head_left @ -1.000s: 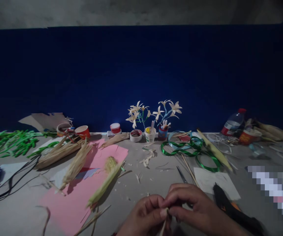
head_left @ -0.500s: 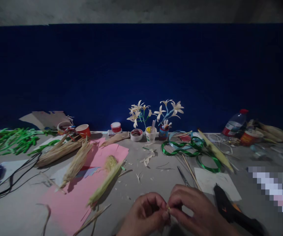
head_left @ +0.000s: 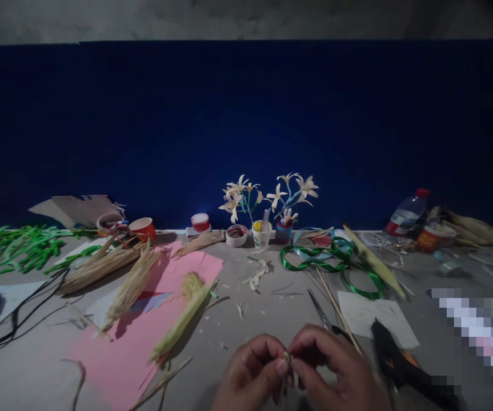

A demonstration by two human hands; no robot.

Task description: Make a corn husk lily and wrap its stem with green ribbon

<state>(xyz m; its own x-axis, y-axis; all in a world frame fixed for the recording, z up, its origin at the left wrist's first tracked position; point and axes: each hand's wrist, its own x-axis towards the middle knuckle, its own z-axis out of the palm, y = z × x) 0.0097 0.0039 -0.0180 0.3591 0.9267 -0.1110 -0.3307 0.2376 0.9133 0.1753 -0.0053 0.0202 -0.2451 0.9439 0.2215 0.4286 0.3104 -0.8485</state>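
Note:
Low in the head view, my left hand (head_left: 252, 377) and my right hand (head_left: 334, 368) meet, thumbs and forefingers closed on a small pale piece (head_left: 288, 357). It looks like a bit of corn husk, but most of it is hidden by the fingers. A thin strand seems to hang below the fingertips. Just beyond my right hand lie scissors (head_left: 320, 308), their handles partly covered, and a thin wooden stick (head_left: 336, 305). To the right of that hand is a black hot glue gun (head_left: 396, 362).
White husk flowers (head_left: 234, 201) stand at the back by a paper cup (head_left: 262, 234) and a paint pot (head_left: 236, 235). Dried corn husks (head_left: 132, 282) lie over pink paper (head_left: 109, 357) at left. Green ribbon (head_left: 306, 262) curls at right, near a plastic bottle (head_left: 407, 214).
My fingers have shifted slightly left and turned around the small piece, showing more of it. More of the scissors' handles shows. The view has moved a little.

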